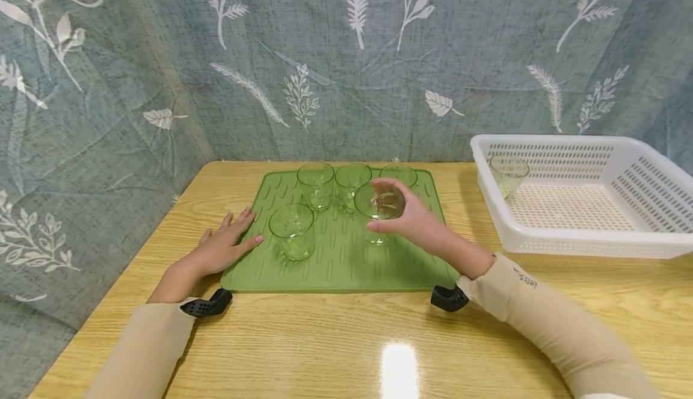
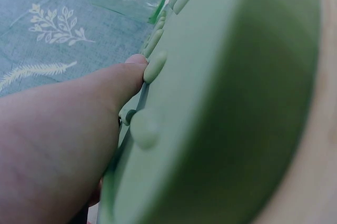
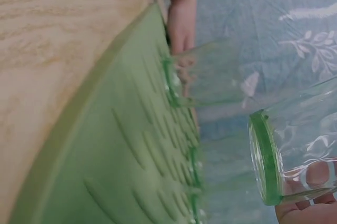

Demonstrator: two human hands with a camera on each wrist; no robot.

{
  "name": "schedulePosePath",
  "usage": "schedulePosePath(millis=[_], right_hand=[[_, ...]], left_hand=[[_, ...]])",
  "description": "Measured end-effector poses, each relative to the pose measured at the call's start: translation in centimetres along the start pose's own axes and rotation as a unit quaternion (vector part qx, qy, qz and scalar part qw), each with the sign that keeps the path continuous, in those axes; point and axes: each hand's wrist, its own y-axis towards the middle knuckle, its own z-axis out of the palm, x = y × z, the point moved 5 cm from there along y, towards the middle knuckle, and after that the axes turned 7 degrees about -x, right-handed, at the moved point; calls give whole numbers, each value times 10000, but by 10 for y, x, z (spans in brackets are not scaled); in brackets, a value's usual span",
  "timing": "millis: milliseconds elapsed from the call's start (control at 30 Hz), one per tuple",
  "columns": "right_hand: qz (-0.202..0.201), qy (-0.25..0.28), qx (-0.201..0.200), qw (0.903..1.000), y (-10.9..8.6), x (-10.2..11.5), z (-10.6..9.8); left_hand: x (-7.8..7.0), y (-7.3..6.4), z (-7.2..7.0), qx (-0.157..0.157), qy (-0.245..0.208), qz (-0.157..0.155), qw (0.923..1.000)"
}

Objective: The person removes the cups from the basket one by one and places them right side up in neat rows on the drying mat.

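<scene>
A green drying mat [image 1: 335,275] lies on the wooden table. My right hand [image 1: 417,221] grips a clear green-tinted glass [image 1: 375,236] by its sides, upright; in the right wrist view the thick base of this glass [image 3: 267,158] is apart from the mat. On the mat's left edge rests my left hand [image 1: 224,248], fingers spread, its thumb [image 2: 118,79] touching the surface. Beside it, a second glass [image 1: 294,239] stands front left on the mat. Along the back of the mat are three more glasses, left [image 1: 316,189], middle [image 1: 351,179] and right [image 1: 399,172], the last partly hidden.
A white perforated plastic basket [image 1: 500,224] stands at the right of the table, with one glass [image 1: 508,176] at its left side. Behind the table hangs a blue-grey curtain [image 1: 335,98] with white leaf patterns. Bare wood [image 1: 303,345] lies in front of the mat.
</scene>
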Motion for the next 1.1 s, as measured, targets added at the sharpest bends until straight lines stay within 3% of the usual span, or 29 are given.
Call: schedulePosePath(millis=[300,700,1100], right_hand=[[96,-5,297,9995,6,-14,22],[680,-71,259,9973,11,-39,36],[793,-152,177,9966,10,-43,42]], left_hand=[[-1,1,-1,16,29,7,10000],[0,1,0,-10,77,10,10000],[1,1,-1,-49,16,39,10000]])
